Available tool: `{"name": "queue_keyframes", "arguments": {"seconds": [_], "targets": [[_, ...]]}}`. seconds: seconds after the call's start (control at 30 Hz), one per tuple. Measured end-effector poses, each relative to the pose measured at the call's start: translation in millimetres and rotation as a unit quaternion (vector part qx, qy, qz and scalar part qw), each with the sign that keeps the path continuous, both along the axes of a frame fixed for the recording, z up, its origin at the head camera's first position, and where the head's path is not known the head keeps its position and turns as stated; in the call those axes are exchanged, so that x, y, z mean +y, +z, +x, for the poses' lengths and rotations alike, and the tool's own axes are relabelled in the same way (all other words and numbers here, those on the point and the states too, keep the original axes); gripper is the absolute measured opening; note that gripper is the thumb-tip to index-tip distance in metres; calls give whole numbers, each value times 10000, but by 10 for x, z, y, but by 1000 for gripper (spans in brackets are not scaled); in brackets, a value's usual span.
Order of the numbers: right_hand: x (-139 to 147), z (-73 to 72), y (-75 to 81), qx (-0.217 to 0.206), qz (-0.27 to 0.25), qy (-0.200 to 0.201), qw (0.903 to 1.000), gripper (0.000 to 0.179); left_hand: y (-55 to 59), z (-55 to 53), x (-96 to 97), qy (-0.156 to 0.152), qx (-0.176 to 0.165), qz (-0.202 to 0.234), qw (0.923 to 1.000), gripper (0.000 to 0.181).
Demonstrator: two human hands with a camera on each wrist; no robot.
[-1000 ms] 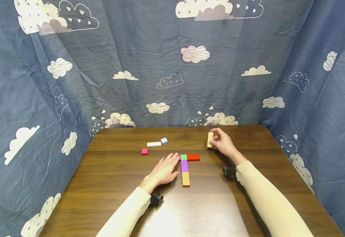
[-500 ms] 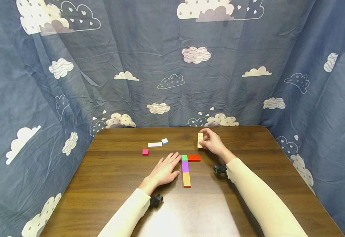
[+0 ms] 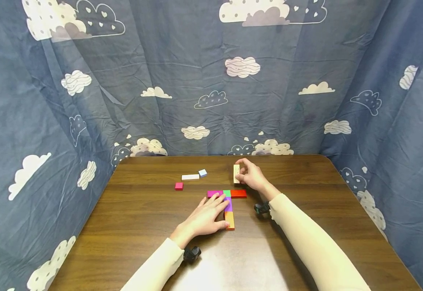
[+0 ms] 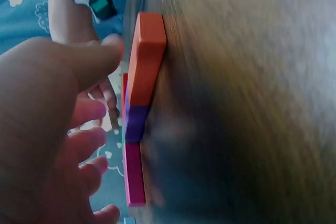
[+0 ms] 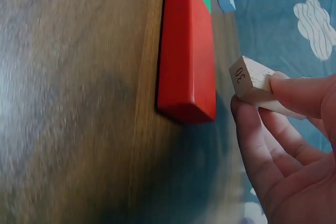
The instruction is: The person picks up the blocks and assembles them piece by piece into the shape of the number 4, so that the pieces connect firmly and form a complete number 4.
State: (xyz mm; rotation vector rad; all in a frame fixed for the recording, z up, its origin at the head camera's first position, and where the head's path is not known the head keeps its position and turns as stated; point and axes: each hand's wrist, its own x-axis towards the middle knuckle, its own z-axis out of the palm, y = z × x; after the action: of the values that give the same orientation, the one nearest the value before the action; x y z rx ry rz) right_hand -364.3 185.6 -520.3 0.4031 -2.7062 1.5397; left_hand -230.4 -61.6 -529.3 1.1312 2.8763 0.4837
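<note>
Between the thumb and fingers of my right hand [image 3: 253, 178] is a pale wooden block [image 3: 236, 173], held upright in the head view beyond the row of blocks. Its end, in the right wrist view, bears the mark "30". Coloured blocks form a T on the table: magenta [image 3: 215, 194], green [image 3: 227, 193] and red [image 3: 238, 194] across, then purple [image 3: 228, 205] and orange [image 3: 230, 220] down. My left hand [image 3: 205, 218] is spread over the T's left side, its thumb overlapping the orange block and fingertips overlapping the purple one in the head view.
On the brown wooden table [image 3: 135, 226], left of the T and farther back, lie a white block [image 3: 190, 177], a small light blue block [image 3: 203, 173] and a small pinkish-red block [image 3: 179, 186]. A dark blue cloud-patterned curtain [image 3: 182, 109] hangs around the back and sides.
My right hand has carried the wooden block leftward, from right of the red block to above its left part. My left hand has shifted right, over the stem, uncovering the magenta block.
</note>
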Motion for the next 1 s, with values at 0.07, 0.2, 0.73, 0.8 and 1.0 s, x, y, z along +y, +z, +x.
{"name": "queue_keyframes", "arguments": {"seconds": [0.07, 0.2, 0.73, 0.8, 1.0], "targets": [[-41, 10, 4, 15, 52, 32, 10000, 49, -2, 31, 18, -84, -72, -68, 9999, 81], [-112, 24, 12, 23, 47, 143, 9999, 50, -10, 67, 50, -111, -143, -200, 9996, 92], [-310, 81, -48, -25, 138, 303, 9994, 46, -88, 28, 87, 189, -155, -440, 9987, 95], [-321, 86, -51, -67, 118, 323, 9994, 46, -92, 34, 86, 213, -169, -481, 9985, 96], [-333, 62, -53, -165, 100, 331, 9993, 46, -69, 18, 89, 234, -121, -559, 9981, 95]]}}
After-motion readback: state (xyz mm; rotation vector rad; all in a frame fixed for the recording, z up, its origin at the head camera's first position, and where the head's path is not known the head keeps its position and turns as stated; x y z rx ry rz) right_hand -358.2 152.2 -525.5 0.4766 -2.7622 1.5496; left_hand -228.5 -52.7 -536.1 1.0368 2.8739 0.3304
